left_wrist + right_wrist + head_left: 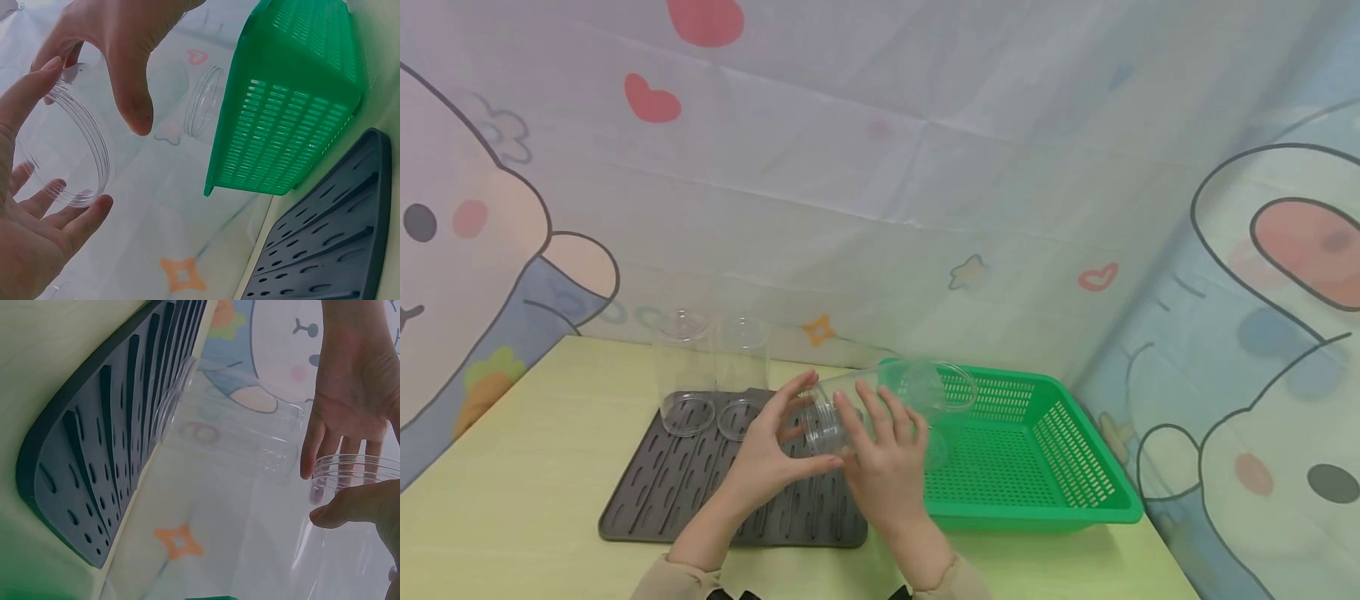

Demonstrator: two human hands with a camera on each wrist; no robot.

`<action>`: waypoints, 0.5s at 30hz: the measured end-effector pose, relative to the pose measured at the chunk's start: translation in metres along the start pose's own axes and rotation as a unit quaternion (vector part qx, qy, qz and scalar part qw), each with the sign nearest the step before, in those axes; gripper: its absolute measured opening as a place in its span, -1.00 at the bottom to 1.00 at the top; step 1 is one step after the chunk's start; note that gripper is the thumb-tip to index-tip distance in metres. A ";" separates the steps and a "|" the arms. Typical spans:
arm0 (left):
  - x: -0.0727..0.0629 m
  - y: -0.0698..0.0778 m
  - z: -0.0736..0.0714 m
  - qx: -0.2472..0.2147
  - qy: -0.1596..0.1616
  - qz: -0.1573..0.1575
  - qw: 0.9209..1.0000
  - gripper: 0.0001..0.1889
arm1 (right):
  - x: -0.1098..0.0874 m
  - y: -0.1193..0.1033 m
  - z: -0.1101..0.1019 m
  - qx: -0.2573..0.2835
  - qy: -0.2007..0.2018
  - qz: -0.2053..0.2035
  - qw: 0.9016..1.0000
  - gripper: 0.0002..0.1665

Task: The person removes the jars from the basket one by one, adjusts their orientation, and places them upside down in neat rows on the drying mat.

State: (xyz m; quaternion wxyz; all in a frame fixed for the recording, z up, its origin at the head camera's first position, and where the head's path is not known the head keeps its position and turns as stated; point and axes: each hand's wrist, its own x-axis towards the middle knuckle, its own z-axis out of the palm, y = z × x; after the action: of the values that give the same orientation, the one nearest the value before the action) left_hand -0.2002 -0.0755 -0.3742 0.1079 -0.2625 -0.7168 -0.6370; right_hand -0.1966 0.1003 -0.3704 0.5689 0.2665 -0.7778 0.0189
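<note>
Btwn the dark grey slotted mat [700, 496] on the left & the green plastic basket [1037, 512] on the right, a clear jar [827, 427] is held up off the table [497, 483], tipped well over onto its side w/ the threaded mouth facing left & the base end toward the basket. Left hand [763, 458] is at the mouth end, thumb on the near side & fingers on the far side, curved round the rim. Right hand [887, 471] grips the body, fingers spread over the top, thumb close to the mouth. So both hands are on the same jar.

Far part of mat: 2 more clear jars side by side, left one [685, 367] & right one [742, 367], both upside down, mouths on the mat. Basket's far left end has another clear jar [201, 103], its ringed mouth poking up above the basket rim in the left wrist view; lower part is partly hidden, hard to make out.

Table is pale yellow; mat & basket sit next to each other, mat's right edge near the basket's left side. Far side: cloth backdrop [850, 167] w/ cartoon animals, hearts, stars etc. Beige sleeves [681, 579] at the near edge.
</note>
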 end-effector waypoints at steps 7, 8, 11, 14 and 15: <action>-0.001 -0.002 0.001 0.012 0.002 -0.019 1.000 0.02 | -0.003 -0.003 0.002 -0.010 -0.020 0.006 1.000 0.00; -0.001 -0.003 0.001 0.013 0.003 -0.022 1.000 0.02 | -0.004 -0.004 0.002 -0.012 -0.026 0.006 1.000 0.00; -0.001 -0.003 0.001 0.015 0.004 -0.029 0.999 0.01 | -0.004 -0.006 0.001 -0.016 -0.040 0.009 0.999 0.00; -0.001 -0.003 0.001 0.014 0.004 -0.033 0.999 -0.01 | -0.005 -0.006 0.001 -0.015 -0.047 0.010 0.999 0.00; -0.001 -0.004 0.001 0.013 0.004 -0.034 0.999 -0.01 | -0.005 -0.006 0.001 -0.016 -0.050 0.011 0.999 0.00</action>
State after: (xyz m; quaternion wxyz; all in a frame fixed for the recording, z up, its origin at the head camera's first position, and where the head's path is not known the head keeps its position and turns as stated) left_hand -0.2006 -0.0748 -0.3781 0.0922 -0.2338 -0.7332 -0.6319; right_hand -0.1934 0.0967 -0.3771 0.5334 0.2499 -0.8081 -0.0003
